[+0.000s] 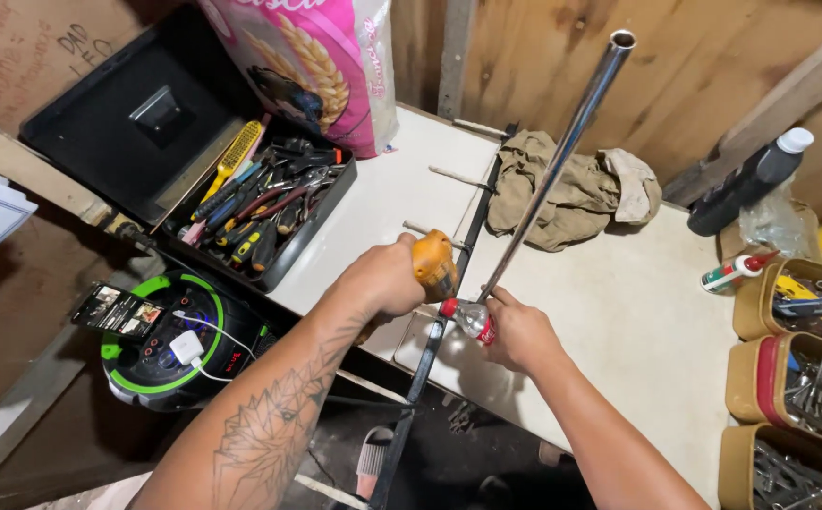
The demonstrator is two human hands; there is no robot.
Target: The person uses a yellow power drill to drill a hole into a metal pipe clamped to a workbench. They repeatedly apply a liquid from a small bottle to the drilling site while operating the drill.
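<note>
On the white table (618,312), near its front edge, the left hand (382,279) is wrapped around an orange tool handle (434,264), and just beside it the right hand (519,335) grips a small red-capped bottle (467,318) and the bottom of a long shiny pipe (562,151), with an open toolbox (269,203) well off to the left.

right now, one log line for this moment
left hand: grips orange tool handle | right hand: holds small bottle, steadies metal tube | white worktop
</note>
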